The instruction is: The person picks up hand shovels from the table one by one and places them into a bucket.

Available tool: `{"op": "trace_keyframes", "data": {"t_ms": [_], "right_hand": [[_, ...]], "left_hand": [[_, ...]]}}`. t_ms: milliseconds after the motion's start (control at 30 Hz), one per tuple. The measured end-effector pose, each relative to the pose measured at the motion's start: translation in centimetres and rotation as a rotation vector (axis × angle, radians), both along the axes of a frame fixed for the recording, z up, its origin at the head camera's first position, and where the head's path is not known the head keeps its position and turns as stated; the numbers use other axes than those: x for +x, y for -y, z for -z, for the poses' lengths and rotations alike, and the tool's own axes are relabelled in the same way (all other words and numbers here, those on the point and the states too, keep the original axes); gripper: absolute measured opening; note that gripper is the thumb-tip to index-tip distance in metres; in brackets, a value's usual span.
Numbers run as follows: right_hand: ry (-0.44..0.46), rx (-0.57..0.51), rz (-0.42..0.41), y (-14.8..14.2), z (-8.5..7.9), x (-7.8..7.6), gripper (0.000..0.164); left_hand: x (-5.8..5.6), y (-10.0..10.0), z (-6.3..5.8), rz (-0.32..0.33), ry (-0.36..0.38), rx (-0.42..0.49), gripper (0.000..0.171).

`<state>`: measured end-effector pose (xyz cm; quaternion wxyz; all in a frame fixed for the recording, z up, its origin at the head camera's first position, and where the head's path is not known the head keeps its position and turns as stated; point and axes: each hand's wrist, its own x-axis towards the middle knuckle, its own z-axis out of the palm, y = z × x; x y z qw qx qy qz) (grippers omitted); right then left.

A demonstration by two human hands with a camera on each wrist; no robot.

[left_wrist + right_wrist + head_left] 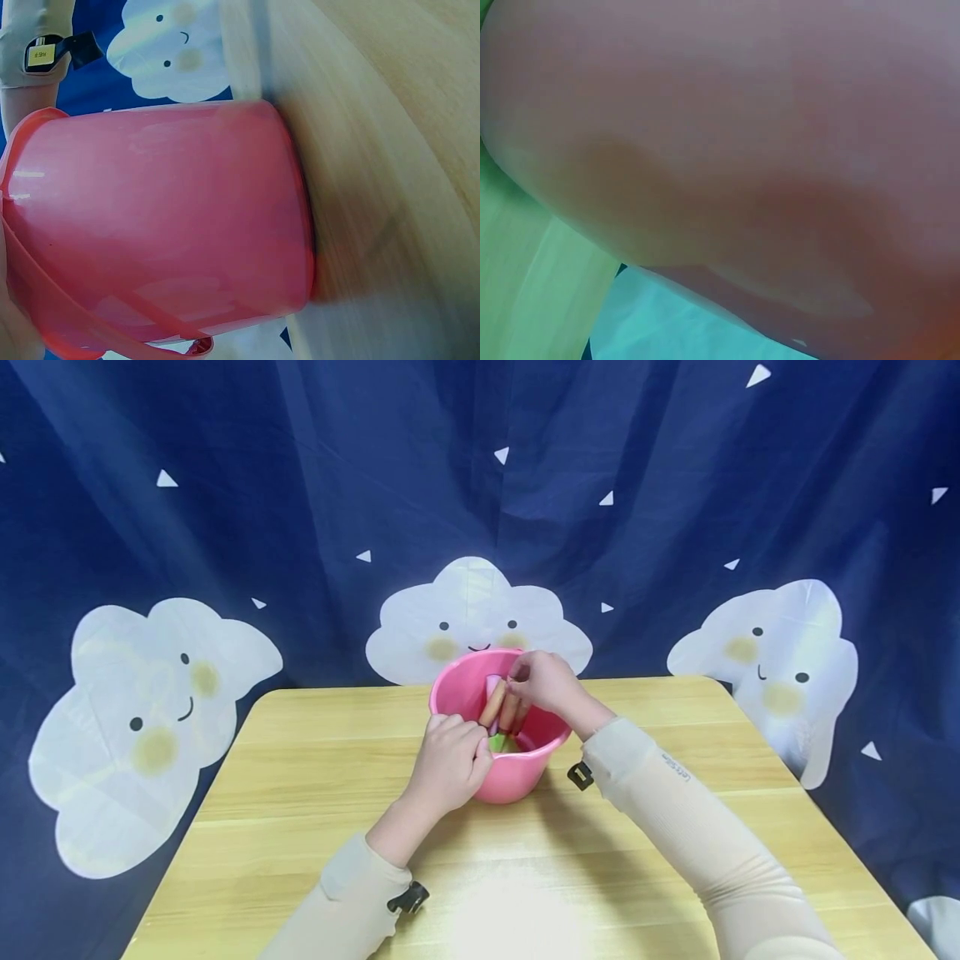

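Note:
A pink bucket (512,777) stands on the wooden table, and its smooth side wall (165,217) fills much of the left wrist view. My left hand (452,758) grips the near left part of its rim, fingers curled over the edge. Inside lean several brown wooden handles (492,703), with a lilac piece (492,683) behind them and something light green (498,742) lower down. My right hand (551,683) reaches over the far right rim, thumb and fingertips pinching the top of one handle. The lower ends of these tools are hidden in the bucket.
The light wooden table (315,777) extends around the bucket. Behind it hangs a dark blue curtain (420,468) with white smiling clouds. Along the bucket's side lies its pink carrying handle (75,311).

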<state>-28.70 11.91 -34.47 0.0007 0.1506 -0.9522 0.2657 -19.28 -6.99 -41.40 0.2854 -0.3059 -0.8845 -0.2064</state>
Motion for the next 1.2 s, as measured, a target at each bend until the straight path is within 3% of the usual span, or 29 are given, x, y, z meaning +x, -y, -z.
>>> {"op": "trace_keyframes", "data": {"t_ms": [667, 900, 1200], "right_hand": [[-0.048, -0.044, 0.008, -0.5, -0.4, 0.1, 0.013], [-0.082, -0.057, 0.009, -1.2, -0.7, 0.9, 0.013], [-0.111, -0.096, -0.051, -2.3, -1.0, 2.7, 0.009]], "left_hand": [[0.0, 0.1, 0.2, -0.008, -0.001, -0.006, 0.026], [0.1, 0.1, 0.1, -0.002, -0.001, -0.004, 0.024], [0.1, 0.0, 0.0, 0.004, 0.004, 0.005, 0.027]]}}
